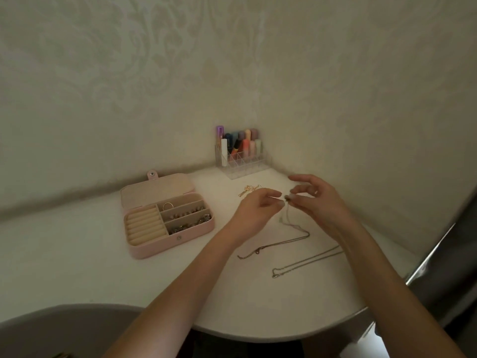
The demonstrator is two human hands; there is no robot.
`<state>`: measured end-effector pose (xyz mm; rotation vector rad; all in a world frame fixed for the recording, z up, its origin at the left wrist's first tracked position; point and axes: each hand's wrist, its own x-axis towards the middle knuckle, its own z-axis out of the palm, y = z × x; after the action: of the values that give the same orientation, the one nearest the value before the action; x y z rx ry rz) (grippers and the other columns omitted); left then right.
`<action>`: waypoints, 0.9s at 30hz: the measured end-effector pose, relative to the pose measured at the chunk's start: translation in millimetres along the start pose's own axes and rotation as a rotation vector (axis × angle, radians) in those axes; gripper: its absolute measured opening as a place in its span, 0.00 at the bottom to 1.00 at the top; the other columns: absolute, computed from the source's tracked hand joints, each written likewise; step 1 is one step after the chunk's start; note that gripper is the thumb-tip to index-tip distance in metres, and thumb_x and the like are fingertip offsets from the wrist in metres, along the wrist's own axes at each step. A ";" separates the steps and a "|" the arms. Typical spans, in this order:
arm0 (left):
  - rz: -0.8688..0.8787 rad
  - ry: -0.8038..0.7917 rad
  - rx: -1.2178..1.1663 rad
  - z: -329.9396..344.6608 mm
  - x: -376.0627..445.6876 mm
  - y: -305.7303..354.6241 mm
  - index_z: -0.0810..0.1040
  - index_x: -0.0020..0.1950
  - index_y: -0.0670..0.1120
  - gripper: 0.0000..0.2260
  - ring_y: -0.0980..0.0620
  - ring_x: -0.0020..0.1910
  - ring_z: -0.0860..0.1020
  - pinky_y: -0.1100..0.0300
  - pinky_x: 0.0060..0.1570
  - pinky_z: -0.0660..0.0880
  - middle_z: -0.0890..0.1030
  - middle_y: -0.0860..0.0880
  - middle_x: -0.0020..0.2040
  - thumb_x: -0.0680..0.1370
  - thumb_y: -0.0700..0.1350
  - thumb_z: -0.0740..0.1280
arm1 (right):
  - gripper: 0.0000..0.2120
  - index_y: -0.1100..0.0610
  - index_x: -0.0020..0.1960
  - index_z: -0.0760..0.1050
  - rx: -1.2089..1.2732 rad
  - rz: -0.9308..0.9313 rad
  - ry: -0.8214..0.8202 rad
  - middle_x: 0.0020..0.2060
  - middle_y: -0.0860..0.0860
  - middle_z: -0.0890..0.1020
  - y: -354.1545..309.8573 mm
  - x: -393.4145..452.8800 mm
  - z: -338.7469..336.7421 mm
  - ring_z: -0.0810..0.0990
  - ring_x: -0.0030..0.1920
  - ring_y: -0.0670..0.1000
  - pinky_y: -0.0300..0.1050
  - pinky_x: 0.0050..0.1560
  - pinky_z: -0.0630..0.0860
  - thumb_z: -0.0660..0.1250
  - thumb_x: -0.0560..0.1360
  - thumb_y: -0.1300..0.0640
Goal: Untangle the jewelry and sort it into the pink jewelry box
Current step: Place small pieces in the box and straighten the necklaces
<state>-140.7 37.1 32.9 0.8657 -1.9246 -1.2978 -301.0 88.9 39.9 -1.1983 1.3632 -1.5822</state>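
The pink jewelry box (144, 250) lies open on the white table, with ring rolls at the left and several small pieces in its right compartments. My left hand (254, 209) and my right hand (313, 196) meet above the table and both pinch the top of a thin necklace chain (285, 215), at a small dark pendant. That chain hangs down and trails across the table to its clasp (256, 251). A second silver chain (307, 262) lies stretched out nearer the front. A small tangle of gold jewelry (247, 190) sits behind my left hand.
A clear acrylic organizer (242, 164) with several lipsticks and tubes stands in the back corner against the patterned wall. The table's curved front edge (258, 337) runs below my forearms. A dark glossy surface (444, 267) rises at the right.
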 end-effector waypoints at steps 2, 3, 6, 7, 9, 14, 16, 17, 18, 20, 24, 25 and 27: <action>-0.048 -0.011 -0.128 3.0 5.1 0.4 0.79 0.52 0.48 0.05 0.49 0.54 0.80 0.55 0.57 0.75 0.83 0.47 0.50 0.78 0.45 0.66 | 0.18 0.52 0.54 0.79 -0.030 -0.034 -0.025 0.41 0.53 0.78 -1.4 3.5 7.6 0.81 0.41 0.48 0.41 0.48 0.79 0.71 0.70 0.70; -0.078 -0.020 -0.215 3.1 6.4 0.5 0.80 0.51 0.48 0.04 0.49 0.54 0.81 0.56 0.56 0.76 0.83 0.46 0.50 0.78 0.45 0.66 | 0.18 0.52 0.54 0.79 -0.067 -0.058 -0.026 0.40 0.52 0.79 -2.0 5.1 11.0 0.81 0.40 0.47 0.38 0.45 0.78 0.71 0.70 0.69; -0.159 0.006 -0.435 -1.7 8.8 -1.9 0.81 0.51 0.43 0.07 0.49 0.51 0.82 0.59 0.55 0.78 0.84 0.41 0.50 0.77 0.44 0.68 | 0.17 0.53 0.54 0.78 -0.110 -0.145 -0.025 0.39 0.50 0.78 -3.6 7.9 19.9 0.80 0.39 0.45 0.35 0.42 0.76 0.71 0.70 0.70; -0.171 0.025 -0.476 -3.4 10.0 -3.7 0.81 0.52 0.41 0.07 0.48 0.51 0.83 0.58 0.54 0.78 0.84 0.41 0.50 0.76 0.43 0.68 | 0.17 0.53 0.54 0.78 -0.126 -0.176 -0.024 0.39 0.50 0.78 -3.3 8.9 22.3 0.80 0.40 0.46 0.35 0.43 0.76 0.70 0.70 0.70; -0.176 0.060 -0.533 -6.2 11.8 -6.5 0.81 0.51 0.40 0.06 0.48 0.50 0.83 0.58 0.53 0.79 0.84 0.40 0.49 0.76 0.41 0.69 | 0.17 0.56 0.55 0.78 -0.137 -0.216 -0.025 0.40 0.51 0.78 -2.3 11.5 26.3 0.80 0.42 0.47 0.35 0.43 0.76 0.69 0.71 0.71; -0.138 0.156 -0.579 -11.6 15.2 -14.8 0.82 0.52 0.40 0.06 0.48 0.51 0.83 0.61 0.50 0.79 0.84 0.41 0.48 0.76 0.36 0.68 | 0.11 0.53 0.52 0.80 -0.171 -0.204 0.018 0.46 0.46 0.83 3.7 19.4 31.4 0.82 0.47 0.46 0.37 0.49 0.77 0.68 0.75 0.65; -0.123 0.181 -0.558 -12.5 15.5 -15.7 0.82 0.52 0.40 0.07 0.49 0.48 0.83 0.61 0.49 0.79 0.84 0.41 0.48 0.76 0.36 0.68 | 0.08 0.53 0.50 0.81 -0.186 -0.165 0.016 0.44 0.48 0.84 9.1 17.1 33.0 0.83 0.44 0.44 0.39 0.47 0.78 0.65 0.77 0.63; -0.108 0.196 -0.531 -12.4 15.5 -15.5 0.82 0.51 0.41 0.06 0.50 0.46 0.83 0.61 0.49 0.79 0.84 0.42 0.46 0.76 0.36 0.68 | 0.08 0.55 0.49 0.82 -0.199 -0.148 0.006 0.42 0.50 0.84 12.0 15.2 34.4 0.83 0.42 0.45 0.40 0.46 0.78 0.64 0.78 0.62; -0.087 0.214 -0.497 -12.3 15.6 -15.3 0.81 0.51 0.41 0.06 0.51 0.43 0.83 0.61 0.48 0.80 0.84 0.42 0.44 0.75 0.35 0.68 | 0.08 0.56 0.47 0.83 -0.220 -0.141 -0.006 0.39 0.51 0.84 14.8 13.6 35.7 0.82 0.40 0.46 0.41 0.45 0.79 0.64 0.78 0.61; -0.055 0.251 -0.425 -11.4 16.2 -15.5 0.78 0.52 0.40 0.07 0.51 0.39 0.82 0.61 0.45 0.80 0.84 0.41 0.41 0.74 0.34 0.69 | 0.08 0.56 0.43 0.83 -0.256 -0.143 -0.017 0.35 0.53 0.84 19.0 10.9 38.1 0.81 0.37 0.48 0.44 0.45 0.79 0.66 0.77 0.60; -0.019 0.255 -0.300 -10.0 16.2 -17.9 0.74 0.53 0.41 0.09 0.46 0.41 0.83 0.54 0.49 0.80 0.83 0.41 0.40 0.74 0.34 0.68 | 0.05 0.55 0.41 0.82 -0.274 -0.132 0.011 0.35 0.51 0.84 19.8 10.5 38.0 0.83 0.38 0.53 0.47 0.43 0.81 0.69 0.74 0.62; -0.010 0.247 -0.284 -9.8 15.6 -18.0 0.73 0.52 0.42 0.09 0.48 0.40 0.83 0.54 0.49 0.80 0.84 0.43 0.39 0.74 0.34 0.68 | 0.05 0.55 0.41 0.83 -0.284 -0.124 0.021 0.36 0.51 0.84 20.0 10.5 37.7 0.83 0.39 0.52 0.47 0.44 0.81 0.69 0.74 0.62; -0.002 0.224 -0.271 -9.4 14.0 -17.7 0.73 0.51 0.43 0.09 0.50 0.38 0.83 0.55 0.48 0.79 0.83 0.45 0.38 0.74 0.33 0.68 | 0.05 0.55 0.41 0.83 -0.315 -0.130 0.053 0.37 0.50 0.84 20.3 11.2 37.3 0.83 0.39 0.52 0.50 0.45 0.81 0.69 0.74 0.61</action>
<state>-138.3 15.8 21.1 0.8353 -1.5343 -1.3627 -270.1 63.0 22.5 -1.4662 1.6423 -1.5346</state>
